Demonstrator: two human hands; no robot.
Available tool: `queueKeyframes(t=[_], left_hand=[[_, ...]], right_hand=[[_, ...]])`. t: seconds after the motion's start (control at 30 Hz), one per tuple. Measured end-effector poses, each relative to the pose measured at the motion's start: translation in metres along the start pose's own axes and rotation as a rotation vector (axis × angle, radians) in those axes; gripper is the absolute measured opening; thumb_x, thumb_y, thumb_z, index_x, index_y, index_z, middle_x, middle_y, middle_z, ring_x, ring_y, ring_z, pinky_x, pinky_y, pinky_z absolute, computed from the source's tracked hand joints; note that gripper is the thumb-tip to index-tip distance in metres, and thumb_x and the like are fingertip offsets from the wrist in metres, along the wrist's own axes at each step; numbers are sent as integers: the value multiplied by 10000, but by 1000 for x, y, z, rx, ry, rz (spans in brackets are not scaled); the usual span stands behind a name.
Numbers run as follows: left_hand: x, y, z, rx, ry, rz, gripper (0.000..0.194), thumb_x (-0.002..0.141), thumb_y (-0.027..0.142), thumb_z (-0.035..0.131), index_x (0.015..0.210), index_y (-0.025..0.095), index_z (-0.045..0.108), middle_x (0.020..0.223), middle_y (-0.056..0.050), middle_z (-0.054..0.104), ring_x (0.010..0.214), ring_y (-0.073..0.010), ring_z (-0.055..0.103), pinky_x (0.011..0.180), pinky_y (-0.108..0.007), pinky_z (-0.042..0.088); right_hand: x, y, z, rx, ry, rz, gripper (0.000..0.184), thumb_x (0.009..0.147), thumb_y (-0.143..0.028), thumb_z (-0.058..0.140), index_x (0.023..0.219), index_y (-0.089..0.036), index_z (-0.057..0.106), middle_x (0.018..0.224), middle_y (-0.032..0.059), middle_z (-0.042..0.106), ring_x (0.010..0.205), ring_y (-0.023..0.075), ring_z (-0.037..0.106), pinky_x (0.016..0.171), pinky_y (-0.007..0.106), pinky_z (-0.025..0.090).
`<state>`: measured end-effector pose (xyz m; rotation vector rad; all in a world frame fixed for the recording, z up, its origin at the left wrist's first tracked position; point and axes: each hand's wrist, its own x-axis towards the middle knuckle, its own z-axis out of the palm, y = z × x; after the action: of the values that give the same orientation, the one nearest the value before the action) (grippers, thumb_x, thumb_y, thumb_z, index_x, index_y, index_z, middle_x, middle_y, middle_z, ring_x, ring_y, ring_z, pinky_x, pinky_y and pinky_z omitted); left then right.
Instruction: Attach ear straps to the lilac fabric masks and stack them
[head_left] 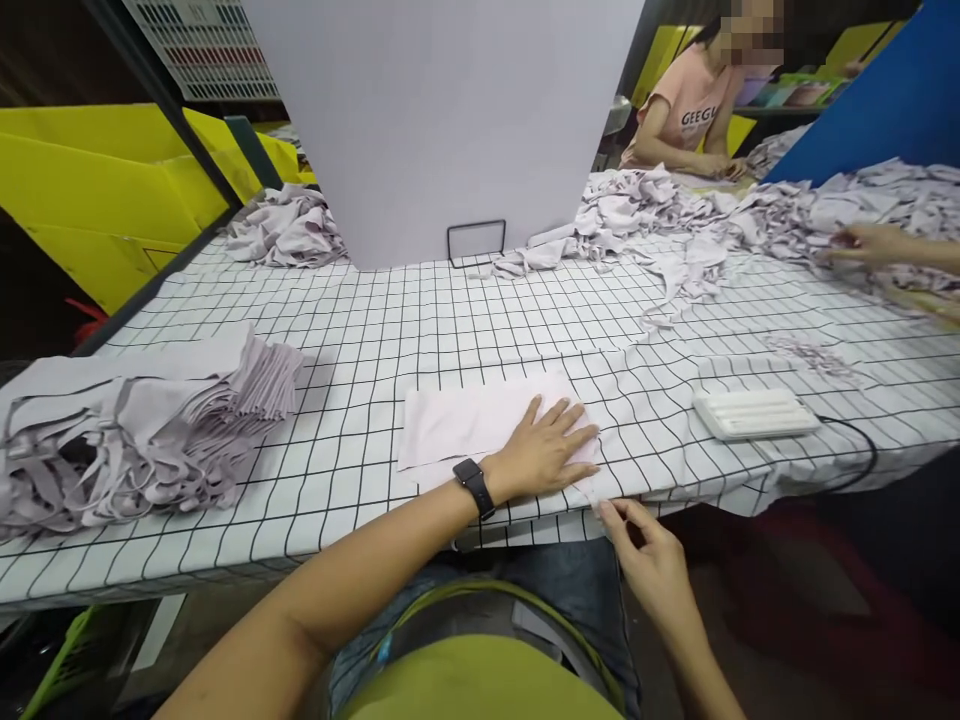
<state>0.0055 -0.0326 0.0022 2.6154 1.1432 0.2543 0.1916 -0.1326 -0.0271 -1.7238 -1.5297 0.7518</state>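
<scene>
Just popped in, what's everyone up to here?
A person presses a pale pink cloth piece flat on the checked table cover with the left hand, fingers spread. The right hand is at the table edge by the cloth's corner, fingertips drawn together; anything they pinch is too small to make out. A stack of similar pieces lies to the left. Across the table, a co-worker has both hands by a loose heap.

Left hand (546,448) lies palm down, fingers fanned; left forearm (382,555) slants in behind them. Right hand (654,555) sits near the left thumb tip, bodyward, thumb and forefinger pinched together.
</scene>
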Motion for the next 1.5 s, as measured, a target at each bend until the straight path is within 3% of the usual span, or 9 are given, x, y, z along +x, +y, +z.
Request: queueKeyframes(t=[0.17, 0.43, 0.6, 0.73, 0.83, 0.93, 1.1, 1.2, 1.5], left_hand=[[-4, 0, 7, 43, 39, 0, 629, 1040, 593, 348, 1550, 230, 404, 1662, -104, 313, 1560, -295, 236, 1273, -565, 137], [-2, -2, 8, 32, 34, -13, 613, 1044, 584, 335, 1556, 251, 387, 1671, -88, 290, 1565, -292, 219, 1255, -648, 61], [-3, -1, 6, 27, 49, -24, 597, 1040, 582, 347, 1540, 261, 410, 1665, -87, 309, 1559, -298, 235, 1245, -670, 49], [-3, -2, 8, 13, 50, -26, 583, 1038, 581, 359, 1532, 275, 409, 1663, -85, 317, 1560, -293, 234, 1244, -670, 40], [0, -4, 8, -36, 48, -25, 578, 1031, 568, 402, 1521, 263, 414, 1663, -104, 313, 1562, -303, 223, 1239, -677, 15], [-1, 2, 2, -202, 125, -31, 523, 1026, 495, 455, 1483, 241, 443, 1644, -127, 347, 1549, -308, 253, 1243, -671, 54], [-27, 32, -24, -565, 478, 174, 265, 941, 191, 456, 1168, 180, 592, 1162, -107, 676, 1174, -228, 592, 1036, -437, 490], [-48, 45, -36, -511, 416, 336, 286, 859, 107, 489, 1103, 177, 621, 1058, -83, 669, 1033, -215, 598, 925, -387, 503], [-64, 44, -36, -242, 347, 278, 133, 931, 170, 525, 933, 174, 658, 1049, -71, 696, 1049, -228, 582, 922, -404, 422]], right_hand=[[-18, -6, -3, 81, -174, -26, 541, 915, -677, 511, 684, -221, 691, 718, 53, 697, 729, 235, 676, 709, 292, 543], [-88, 13, -53, 98, -311, 140, 479, 896, -639, 576, 725, -227, 751, 729, 60, 723, 817, 258, 731, 826, 291, 567], [-116, -1, -68, 293, -218, 321, 545, 907, -628, 594, 1273, -231, 672, 690, 26, 720, 601, 203, 670, 620, 278, 579], [-126, -4, -92, 259, -183, 384, 403, 853, -614, 679, 990, -242, 749, 677, 47, 723, 623, 219, 683, 625, 282, 597], [-121, -12, -108, 338, -238, 433, 442, 857, -618, 663, 1019, -236, 816, 896, 131, 803, 819, 298, 761, 754, 361, 639], [-100, -30, -106, 656, -229, 429, 437, 912, -544, 614, 1223, -287, 780, 1258, 133, 746, 1171, 350, 697, 1011, 479, 553], [-47, -58, -75, 926, -301, 358, 377, 903, -341, 694, 1270, -275, 751, 1385, 97, 672, 1389, 312, 525, 1203, 509, 333], [-27, -66, -59, 1032, -358, 416, 361, 884, -304, 732, 1238, -247, 769, 1370, 93, 687, 1373, 298, 544, 1226, 473, 298], [-15, -72, -43, 1086, -489, 556, 326, 784, -275, 835, 1109, -291, 818, 1329, 56, 718, 1294, 262, 620, 1170, 389, 410]])
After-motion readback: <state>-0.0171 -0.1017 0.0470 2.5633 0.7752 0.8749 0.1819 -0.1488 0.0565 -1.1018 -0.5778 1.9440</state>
